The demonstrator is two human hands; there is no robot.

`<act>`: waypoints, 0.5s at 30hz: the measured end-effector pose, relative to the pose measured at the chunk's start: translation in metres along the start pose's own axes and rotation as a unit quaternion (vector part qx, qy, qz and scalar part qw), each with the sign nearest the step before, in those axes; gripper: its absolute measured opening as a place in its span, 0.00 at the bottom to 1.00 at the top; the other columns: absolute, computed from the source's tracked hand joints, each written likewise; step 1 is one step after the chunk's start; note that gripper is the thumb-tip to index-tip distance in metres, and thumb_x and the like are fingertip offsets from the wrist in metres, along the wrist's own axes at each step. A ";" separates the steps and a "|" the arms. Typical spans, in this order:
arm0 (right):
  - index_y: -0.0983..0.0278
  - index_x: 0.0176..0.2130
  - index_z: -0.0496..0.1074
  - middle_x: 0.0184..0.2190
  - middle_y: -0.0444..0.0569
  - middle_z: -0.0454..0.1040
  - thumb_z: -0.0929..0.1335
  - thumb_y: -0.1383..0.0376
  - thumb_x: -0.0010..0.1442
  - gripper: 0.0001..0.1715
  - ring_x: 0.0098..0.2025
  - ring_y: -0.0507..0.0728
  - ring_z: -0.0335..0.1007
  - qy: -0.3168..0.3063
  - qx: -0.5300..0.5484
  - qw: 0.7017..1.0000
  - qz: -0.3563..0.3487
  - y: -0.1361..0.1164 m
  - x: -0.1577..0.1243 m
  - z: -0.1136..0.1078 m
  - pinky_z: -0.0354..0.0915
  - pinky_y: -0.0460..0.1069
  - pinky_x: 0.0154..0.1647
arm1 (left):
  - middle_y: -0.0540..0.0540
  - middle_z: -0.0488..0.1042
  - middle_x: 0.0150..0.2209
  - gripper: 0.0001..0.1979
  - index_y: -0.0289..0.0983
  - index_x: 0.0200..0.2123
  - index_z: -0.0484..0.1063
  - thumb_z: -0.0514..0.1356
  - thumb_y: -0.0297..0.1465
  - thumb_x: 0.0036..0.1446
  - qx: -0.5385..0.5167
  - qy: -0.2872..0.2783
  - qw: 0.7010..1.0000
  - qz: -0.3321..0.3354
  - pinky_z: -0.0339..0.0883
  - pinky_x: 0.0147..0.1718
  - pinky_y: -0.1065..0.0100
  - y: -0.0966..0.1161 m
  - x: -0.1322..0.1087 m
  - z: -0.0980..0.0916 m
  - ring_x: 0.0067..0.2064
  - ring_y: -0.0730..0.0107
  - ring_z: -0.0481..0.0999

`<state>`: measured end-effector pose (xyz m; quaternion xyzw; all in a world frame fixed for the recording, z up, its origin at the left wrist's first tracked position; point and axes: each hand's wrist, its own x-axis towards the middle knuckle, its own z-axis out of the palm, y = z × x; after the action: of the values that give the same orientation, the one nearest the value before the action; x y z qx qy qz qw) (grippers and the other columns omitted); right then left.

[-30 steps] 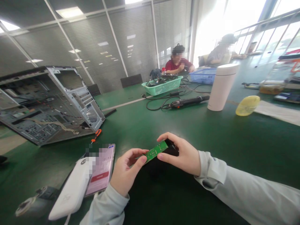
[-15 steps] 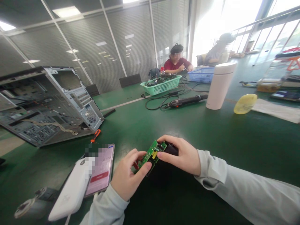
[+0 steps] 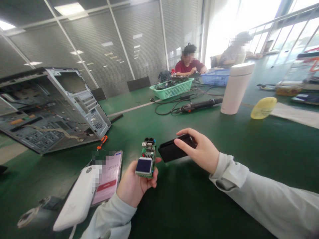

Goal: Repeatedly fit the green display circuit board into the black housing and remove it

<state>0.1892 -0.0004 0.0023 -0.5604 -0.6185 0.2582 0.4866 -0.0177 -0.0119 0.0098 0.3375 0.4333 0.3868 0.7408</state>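
My left hand (image 3: pixel 133 186) grips a small green circuit board (image 3: pixel 147 158) that carries a blue-grey screen and black connectors at its far end. The board stands upright in my fingers with the screen facing me. My right hand (image 3: pixel 203 151) holds a flat black casing (image 3: pixel 171 151) a little to the right of the board, just above the green table (image 3: pixel 224 132). Board and casing are apart.
A phone (image 3: pixel 108 177) and a white power bank (image 3: pixel 76 200) lie at my left. An open computer case (image 3: pixel 47 109) lies further left with an orange-handled tool (image 3: pixel 102 142) beside it. Behind stand a white flask (image 3: pixel 235 89), an electric screwdriver (image 3: pixel 199 105), baskets (image 3: pixel 173 89) and two seated people.
The board has come out of the black casing. My left hand has turned it screen-up while my right hand has drawn the casing away to the right.
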 end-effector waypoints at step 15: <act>0.68 0.41 0.61 0.28 0.48 0.67 0.55 0.53 0.68 0.21 0.30 0.54 0.70 -0.181 0.440 0.770 0.426 -0.029 -0.007 0.003 0.69 0.46 0.30 | 0.44 0.71 0.24 0.20 0.31 0.41 0.72 0.44 0.32 0.56 -0.078 0.058 0.995 0.007 0.63 0.20 0.72 0.002 0.002 0.001 0.22 0.71 0.67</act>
<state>0.1727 -0.0131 0.0236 -0.4337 -0.2121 0.7793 0.3994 -0.0170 -0.0091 0.0113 0.2587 0.4420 0.4436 0.7355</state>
